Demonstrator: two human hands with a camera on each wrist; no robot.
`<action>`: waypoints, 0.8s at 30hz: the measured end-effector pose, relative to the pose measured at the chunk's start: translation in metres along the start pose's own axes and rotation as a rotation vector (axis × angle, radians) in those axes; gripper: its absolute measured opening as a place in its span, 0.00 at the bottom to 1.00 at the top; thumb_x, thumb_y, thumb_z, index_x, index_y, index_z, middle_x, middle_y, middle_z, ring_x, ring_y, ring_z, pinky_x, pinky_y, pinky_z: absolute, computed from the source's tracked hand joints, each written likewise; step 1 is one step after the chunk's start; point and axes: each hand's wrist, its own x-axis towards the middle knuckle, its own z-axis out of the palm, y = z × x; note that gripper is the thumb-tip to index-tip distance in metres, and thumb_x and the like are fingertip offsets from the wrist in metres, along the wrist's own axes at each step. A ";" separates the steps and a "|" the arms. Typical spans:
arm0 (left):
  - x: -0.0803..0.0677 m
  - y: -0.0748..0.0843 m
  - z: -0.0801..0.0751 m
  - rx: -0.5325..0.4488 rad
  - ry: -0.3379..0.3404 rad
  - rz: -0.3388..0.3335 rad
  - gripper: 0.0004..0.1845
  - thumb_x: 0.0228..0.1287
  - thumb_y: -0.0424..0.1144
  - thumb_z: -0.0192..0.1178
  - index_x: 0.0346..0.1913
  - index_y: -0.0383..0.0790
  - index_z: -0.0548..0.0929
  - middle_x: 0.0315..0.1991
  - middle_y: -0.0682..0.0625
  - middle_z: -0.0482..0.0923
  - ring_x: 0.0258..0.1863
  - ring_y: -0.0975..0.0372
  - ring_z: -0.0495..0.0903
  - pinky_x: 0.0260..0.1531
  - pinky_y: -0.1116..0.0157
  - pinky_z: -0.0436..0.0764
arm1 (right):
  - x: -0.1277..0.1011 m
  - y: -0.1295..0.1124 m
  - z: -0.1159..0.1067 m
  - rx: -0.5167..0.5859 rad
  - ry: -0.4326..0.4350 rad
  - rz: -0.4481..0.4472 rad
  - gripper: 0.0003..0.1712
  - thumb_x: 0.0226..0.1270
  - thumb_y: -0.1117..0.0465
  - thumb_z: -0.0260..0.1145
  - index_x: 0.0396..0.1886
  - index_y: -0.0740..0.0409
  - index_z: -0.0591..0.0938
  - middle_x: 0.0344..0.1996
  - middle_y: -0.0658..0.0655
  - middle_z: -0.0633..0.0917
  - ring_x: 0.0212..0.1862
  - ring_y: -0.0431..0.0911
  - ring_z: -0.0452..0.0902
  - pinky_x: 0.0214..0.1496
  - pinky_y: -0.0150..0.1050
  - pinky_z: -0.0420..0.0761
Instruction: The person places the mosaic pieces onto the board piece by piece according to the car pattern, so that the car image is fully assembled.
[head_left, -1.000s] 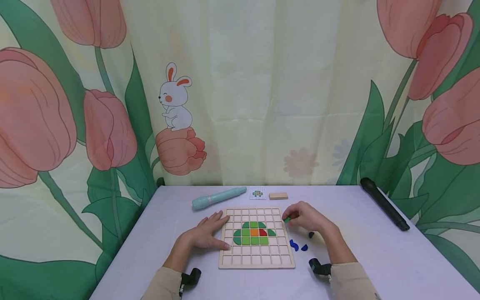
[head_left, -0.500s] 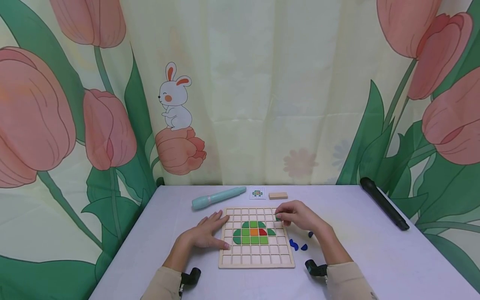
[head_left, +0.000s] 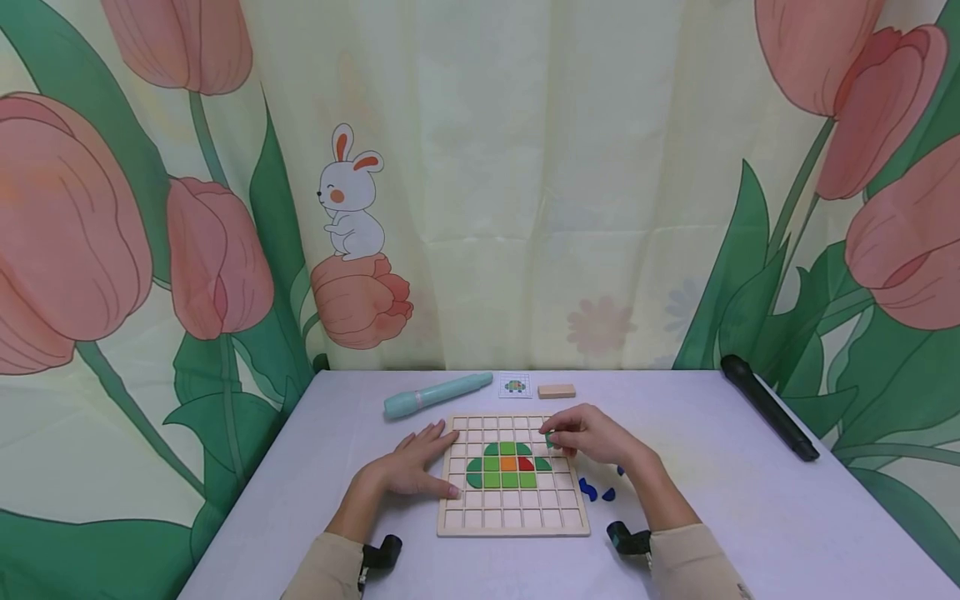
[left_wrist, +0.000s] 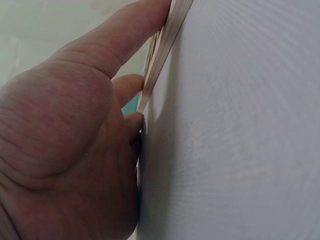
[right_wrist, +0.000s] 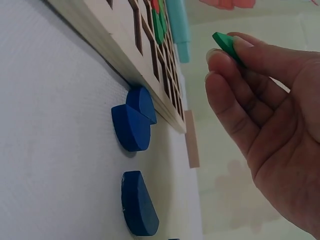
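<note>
My right hand (head_left: 592, 433) pinches a small green block (right_wrist: 228, 46) between thumb and fingertips, above the right side of a wooden grid board (head_left: 512, 523). My left hand (head_left: 408, 467) lies spread at the board's left edge, thumb and fingertips touching the frame. Green squares and curved pieces, an orange square (head_left: 509, 465) and a red piece (head_left: 525, 464) sit in the board's middle cells. Several blue blocks lie right of the board; one curved blue block (right_wrist: 140, 212) shows near in the right wrist view.
Behind the board are a teal tube (head_left: 438, 396), a small pattern card (head_left: 515, 386) and a light wooden block (head_left: 557, 392). A black rod (head_left: 768, 408) lies at the table's right edge. A printed curtain (head_left: 480, 208) hangs behind the table.
My right hand has moved left with the green block, from beside the board's right edge to over its right columns. The left hand stays in place.
</note>
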 end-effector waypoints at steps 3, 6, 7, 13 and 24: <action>0.000 0.000 0.000 -0.001 0.002 -0.001 0.58 0.54 0.69 0.71 0.83 0.51 0.58 0.86 0.44 0.43 0.86 0.48 0.40 0.83 0.42 0.42 | 0.001 -0.002 0.003 -0.022 -0.009 -0.007 0.13 0.77 0.62 0.65 0.54 0.61 0.87 0.34 0.61 0.87 0.31 0.50 0.81 0.37 0.37 0.85; 0.000 0.001 0.001 -0.007 0.003 -0.001 0.58 0.54 0.69 0.71 0.83 0.51 0.58 0.86 0.43 0.43 0.86 0.48 0.40 0.83 0.42 0.42 | 0.002 -0.004 0.006 -0.028 -0.013 -0.013 0.11 0.76 0.62 0.65 0.52 0.62 0.86 0.33 0.60 0.86 0.31 0.49 0.81 0.36 0.38 0.85; 0.000 0.001 0.001 -0.008 0.002 0.000 0.58 0.54 0.69 0.71 0.83 0.50 0.58 0.86 0.43 0.43 0.86 0.48 0.40 0.83 0.42 0.42 | 0.002 -0.004 0.006 -0.029 -0.013 -0.011 0.11 0.76 0.62 0.65 0.52 0.62 0.86 0.33 0.59 0.86 0.31 0.49 0.81 0.36 0.38 0.85; 0.000 0.000 0.001 -0.008 0.005 0.001 0.58 0.54 0.69 0.71 0.83 0.50 0.58 0.86 0.43 0.43 0.86 0.48 0.41 0.83 0.42 0.42 | 0.005 -0.003 0.008 -0.028 -0.015 -0.015 0.11 0.73 0.63 0.69 0.51 0.61 0.88 0.35 0.56 0.89 0.32 0.48 0.82 0.38 0.39 0.86; 0.001 0.000 0.001 -0.007 0.004 -0.001 0.58 0.54 0.69 0.72 0.83 0.50 0.58 0.86 0.42 0.43 0.86 0.47 0.41 0.83 0.42 0.42 | 0.004 -0.004 0.013 -0.004 -0.087 0.010 0.06 0.68 0.64 0.74 0.42 0.58 0.90 0.25 0.56 0.89 0.23 0.46 0.81 0.30 0.37 0.87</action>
